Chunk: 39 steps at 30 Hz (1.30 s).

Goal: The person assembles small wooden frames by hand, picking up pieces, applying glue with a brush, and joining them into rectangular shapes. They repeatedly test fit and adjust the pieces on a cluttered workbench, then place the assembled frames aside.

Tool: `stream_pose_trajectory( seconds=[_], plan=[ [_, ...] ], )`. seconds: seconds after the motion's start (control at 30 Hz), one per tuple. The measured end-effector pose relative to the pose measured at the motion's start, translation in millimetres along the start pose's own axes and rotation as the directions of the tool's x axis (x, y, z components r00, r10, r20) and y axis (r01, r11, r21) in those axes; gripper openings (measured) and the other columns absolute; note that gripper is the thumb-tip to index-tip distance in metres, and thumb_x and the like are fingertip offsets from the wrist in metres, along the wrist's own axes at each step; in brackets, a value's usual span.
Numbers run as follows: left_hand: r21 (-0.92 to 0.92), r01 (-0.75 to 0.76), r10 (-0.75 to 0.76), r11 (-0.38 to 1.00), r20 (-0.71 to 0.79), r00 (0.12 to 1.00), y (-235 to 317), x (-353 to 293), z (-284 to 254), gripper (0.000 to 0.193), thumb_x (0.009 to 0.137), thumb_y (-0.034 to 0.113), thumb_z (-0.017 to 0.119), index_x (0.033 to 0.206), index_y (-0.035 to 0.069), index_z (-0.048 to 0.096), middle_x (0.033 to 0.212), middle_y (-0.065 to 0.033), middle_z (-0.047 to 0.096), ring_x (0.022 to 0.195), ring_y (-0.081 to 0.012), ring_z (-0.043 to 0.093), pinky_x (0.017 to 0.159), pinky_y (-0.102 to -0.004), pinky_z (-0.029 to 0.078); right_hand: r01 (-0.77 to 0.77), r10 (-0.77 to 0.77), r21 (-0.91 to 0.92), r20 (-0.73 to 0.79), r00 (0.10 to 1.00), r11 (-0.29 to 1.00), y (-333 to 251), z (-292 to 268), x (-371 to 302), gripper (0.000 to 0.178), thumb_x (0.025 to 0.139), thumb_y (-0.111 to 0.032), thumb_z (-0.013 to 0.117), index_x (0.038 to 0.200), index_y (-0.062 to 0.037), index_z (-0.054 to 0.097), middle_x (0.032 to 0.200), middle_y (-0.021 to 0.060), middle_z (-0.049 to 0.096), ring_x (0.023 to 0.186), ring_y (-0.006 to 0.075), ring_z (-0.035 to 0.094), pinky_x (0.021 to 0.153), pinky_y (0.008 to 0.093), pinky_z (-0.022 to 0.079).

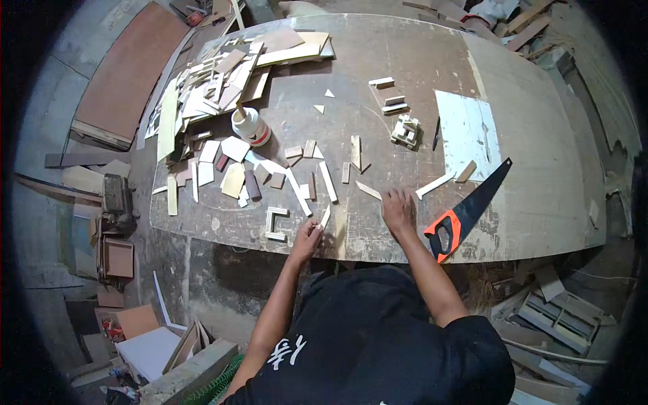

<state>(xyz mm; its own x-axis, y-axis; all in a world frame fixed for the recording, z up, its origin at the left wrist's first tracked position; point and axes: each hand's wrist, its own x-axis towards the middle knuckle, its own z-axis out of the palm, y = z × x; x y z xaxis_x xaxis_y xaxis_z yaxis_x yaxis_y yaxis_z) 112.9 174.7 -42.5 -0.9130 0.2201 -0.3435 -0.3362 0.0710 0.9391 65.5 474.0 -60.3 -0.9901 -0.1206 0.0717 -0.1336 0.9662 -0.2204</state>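
Stick of pale wood [326, 217] sits at the table's near edge, its lower end pinched between the thumb and fingers of the left hand [310, 233], which leaves the far end free and in plain view. Right hand [399, 210] reaches down, fingers bent, beside a thin wooden strip [368, 191]; whether it grips anything I cannot tell. Left of the stick, a C-shaped frame [270, 224] lies within easy reach. Beyond are loose blocks, then a white bottle [252, 128], upright, probably so it won't leak. On the right, a saw [476, 196] lies flat, handle toward the person, handy for grabbing. Scrap wood [226, 84] is heaped at the table's [398, 54] far left, presumably leaving working room.
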Motion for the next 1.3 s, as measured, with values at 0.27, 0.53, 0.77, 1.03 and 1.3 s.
stream_pose_trajectory(
  seconds=[0.27, 0.53, 0.77, 1.03, 1.3],
  plan=[
    [-0.022, 0.004, -0.002, 1.000, 0.089, 0.996, 9.1, 6.0, 4.1, 0.027, 0.099, 0.021, 0.051, 0.121, 0.005, 0.052, 0.085, -0.0022, 0.060, 0.072, -0.0096, 0.055, 0.060, -0.0250, 0.046, 0.016, -0.045, 0.518, 0.043, 0.998, 0.855, -28.5, -20.7, -45.0, 0.025, 0.089, -0.007, 0.052, 0.112, -0.0026, 0.057, 0.102, 0.0216, 0.052, 0.094, 0.0415, 0.057, 0.081, 0.0474, 0.048],
    [0.048, 0.070, -0.078, 0.996, 0.174, 0.982, 25.2, 26.0, -4.0, 0.029, 0.099, 0.024, 0.052, 0.122, 0.006, 0.056, 0.086, -0.0019, 0.061, 0.068, -0.0084, 0.053, 0.058, -0.0245, 0.042, 0.064, -0.072, 0.652, -0.015, 0.997, 0.755, -61.4, -47.0, -53.0, 0.030, 0.087, -0.005, 0.054, 0.117, -0.0019, 0.057, 0.108, 0.0192, 0.053, 0.099, 0.0400, 0.057, 0.084, 0.0435, 0.049],
    [-0.079, 0.123, -0.099, 0.989, 0.257, 0.961, 24.1, 34.9, -12.2, 0.024, 0.098, 0.016, 0.051, 0.118, 0.003, 0.056, 0.089, -0.0041, 0.061, 0.072, -0.0117, 0.057, 0.064, -0.0275, 0.049, 0.033, -0.051, 0.661, 0.008, 0.999, 0.750, -69.5, -36.9, -52.8, 0.031, 0.086, -0.009, 0.059, 0.117, -0.0040, 0.058, 0.106, 0.0176, 0.056, 0.100, 0.0382, 0.057, 0.085, 0.0418, 0.048],
    [-0.094, 0.125, -0.100, 0.988, 0.237, 0.966, 44.3, 31.9, -2.9, 0.018, 0.098, 0.013, 0.050, 0.108, 0.000, 0.058, 0.090, -0.0039, 0.062, 0.077, -0.0123, 0.059, 0.067, -0.0294, 0.051, 0.031, -0.033, 0.660, -0.009, 0.999, 0.750, -79.3, -35.8, -53.3, 0.030, 0.087, -0.012, 0.062, 0.115, -0.0015, 0.058, 0.108, 0.0181, 0.057, 0.101, 0.0383, 0.057, 0.084, 0.0423, 0.048],
    [0.020, 0.113, -0.115, 0.993, 0.166, 0.979, 41.3, 34.5, 2.6, 0.022, 0.099, 0.019, 0.052, 0.104, 0.000, 0.062, 0.088, -0.0024, 0.064, 0.076, -0.0106, 0.059, 0.069, -0.0273, 0.050, 0.044, -0.056, 0.690, -0.006, 0.998, 0.722, -77.6, -44.1, -56.2, 0.032, 0.088, -0.014, 0.063, 0.117, -0.0025, 0.058, 0.103, 0.0173, 0.059, 0.096, 0.0370, 0.060, 0.082, 0.0411, 0.049]
  ],
)
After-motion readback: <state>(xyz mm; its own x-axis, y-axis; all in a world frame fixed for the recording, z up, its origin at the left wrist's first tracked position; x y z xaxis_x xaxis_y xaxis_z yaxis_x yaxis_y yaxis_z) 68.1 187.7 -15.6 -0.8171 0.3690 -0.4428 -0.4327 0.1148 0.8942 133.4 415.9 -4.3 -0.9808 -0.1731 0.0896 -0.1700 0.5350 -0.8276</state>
